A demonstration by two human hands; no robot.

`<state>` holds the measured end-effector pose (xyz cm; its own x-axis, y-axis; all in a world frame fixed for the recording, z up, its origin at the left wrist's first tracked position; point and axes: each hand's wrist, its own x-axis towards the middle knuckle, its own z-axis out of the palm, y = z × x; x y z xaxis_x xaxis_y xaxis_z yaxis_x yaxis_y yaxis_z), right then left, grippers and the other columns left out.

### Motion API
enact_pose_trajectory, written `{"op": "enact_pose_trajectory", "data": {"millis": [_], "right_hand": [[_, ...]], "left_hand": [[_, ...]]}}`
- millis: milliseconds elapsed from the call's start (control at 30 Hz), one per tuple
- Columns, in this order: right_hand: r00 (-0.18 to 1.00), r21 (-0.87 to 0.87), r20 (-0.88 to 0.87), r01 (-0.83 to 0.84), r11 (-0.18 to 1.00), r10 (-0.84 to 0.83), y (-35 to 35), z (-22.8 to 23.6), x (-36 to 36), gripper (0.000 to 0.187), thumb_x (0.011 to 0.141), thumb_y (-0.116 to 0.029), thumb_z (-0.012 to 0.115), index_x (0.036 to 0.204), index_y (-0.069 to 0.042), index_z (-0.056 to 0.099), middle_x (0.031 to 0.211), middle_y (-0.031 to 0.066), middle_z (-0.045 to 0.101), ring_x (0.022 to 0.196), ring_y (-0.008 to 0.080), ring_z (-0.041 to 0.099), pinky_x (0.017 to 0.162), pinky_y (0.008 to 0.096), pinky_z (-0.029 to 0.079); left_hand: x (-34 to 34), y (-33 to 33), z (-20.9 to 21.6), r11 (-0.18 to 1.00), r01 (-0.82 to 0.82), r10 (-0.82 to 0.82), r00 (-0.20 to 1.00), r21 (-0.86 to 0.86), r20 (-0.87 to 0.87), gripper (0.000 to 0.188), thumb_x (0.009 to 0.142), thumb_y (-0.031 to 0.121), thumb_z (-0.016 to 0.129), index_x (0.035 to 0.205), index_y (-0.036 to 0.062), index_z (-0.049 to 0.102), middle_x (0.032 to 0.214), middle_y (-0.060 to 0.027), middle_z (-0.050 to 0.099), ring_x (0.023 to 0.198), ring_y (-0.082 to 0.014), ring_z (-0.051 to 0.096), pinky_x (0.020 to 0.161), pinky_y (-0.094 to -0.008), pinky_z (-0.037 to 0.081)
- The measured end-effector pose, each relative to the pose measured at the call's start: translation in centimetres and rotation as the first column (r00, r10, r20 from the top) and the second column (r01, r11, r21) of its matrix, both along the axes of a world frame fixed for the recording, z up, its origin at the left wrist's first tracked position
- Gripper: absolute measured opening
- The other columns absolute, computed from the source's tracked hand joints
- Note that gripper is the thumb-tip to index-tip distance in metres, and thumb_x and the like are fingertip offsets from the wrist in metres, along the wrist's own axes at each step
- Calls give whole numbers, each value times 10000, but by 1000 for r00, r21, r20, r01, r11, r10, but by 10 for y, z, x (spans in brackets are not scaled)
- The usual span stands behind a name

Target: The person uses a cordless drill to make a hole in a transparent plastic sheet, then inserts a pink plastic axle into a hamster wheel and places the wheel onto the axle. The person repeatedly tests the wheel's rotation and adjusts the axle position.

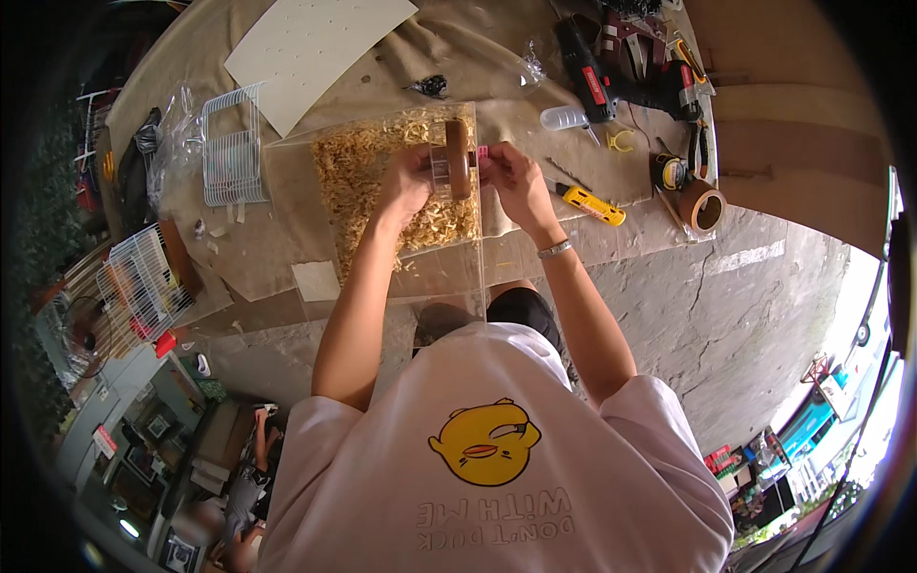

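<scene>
A clear-walled box (480, 277) with wood shavings (358, 162) in it stands on the cloth-covered table in front of me. Over the shavings, my left hand (409, 183) is closed on a small wheel (458, 160) with a brown rim and a clear side, held upright near the box's right wall. Just outside that wall, my right hand (517, 188) pinches a small pink piece (482, 152), level with the wheel's middle. Whether the pink piece touches the wall or joins the wheel, I cannot tell.
Right of the box lie a yellow-handled tool (592, 204), a tape roll (702, 207), a tape measure (670, 171), a clear bottle (564, 118) and a black-and-red power tool (585, 72). White wire racks (232, 153) and a perforated pale sheet (315, 48) lie left and behind.
</scene>
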<state>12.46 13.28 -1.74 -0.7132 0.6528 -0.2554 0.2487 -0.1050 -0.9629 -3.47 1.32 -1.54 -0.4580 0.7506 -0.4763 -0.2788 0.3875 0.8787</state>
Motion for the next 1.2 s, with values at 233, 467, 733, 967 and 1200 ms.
{"op": "enact_pose_trajectory", "data": {"millis": [233,467,733,967,1200], "right_hand": [[1000,16,0,-19,1000,19,4,-12,2,118,987,-74,655,1032,35,644,826,131,728,747,188,734,664,323,570],[999,44,-29,-44,998,46,6,-14,2,110,982,-70,666,1010,34,643,819,137,729,732,194,738,673,318,569],[993,3,29,-115,993,115,10,-2,2,162,1033,-95,606,1061,62,632,874,114,734,817,171,744,732,303,594],[998,-29,6,-65,997,66,8,-1,0,136,1009,-66,632,1061,58,652,875,124,739,771,169,741,702,298,604],[992,552,87,27,833,-90,-4,56,7,375,939,-165,723,1270,-21,619,947,120,600,808,243,618,745,368,549]], "left_hand": [[1,6,12,984,-90,115,979,-152,167,177,883,26,757,1044,-43,743,929,-112,769,760,-150,725,707,-328,612],[2,-1,4,991,-103,117,975,-85,187,206,900,-31,714,1103,-58,732,987,-146,767,828,-155,730,756,-316,614],[2,0,2,996,-53,50,998,-76,-33,339,887,-172,628,1179,-27,719,1075,-152,768,871,-186,748,801,-316,647],[-1,2,8,994,-18,19,1000,-106,9,293,905,-134,627,1159,-31,730,1052,-150,776,844,-187,749,753,-301,617],[-16,-33,31,987,30,-70,965,-156,-254,268,955,175,741,1170,14,742,1101,-124,777,956,-187,738,820,-337,584]]}}
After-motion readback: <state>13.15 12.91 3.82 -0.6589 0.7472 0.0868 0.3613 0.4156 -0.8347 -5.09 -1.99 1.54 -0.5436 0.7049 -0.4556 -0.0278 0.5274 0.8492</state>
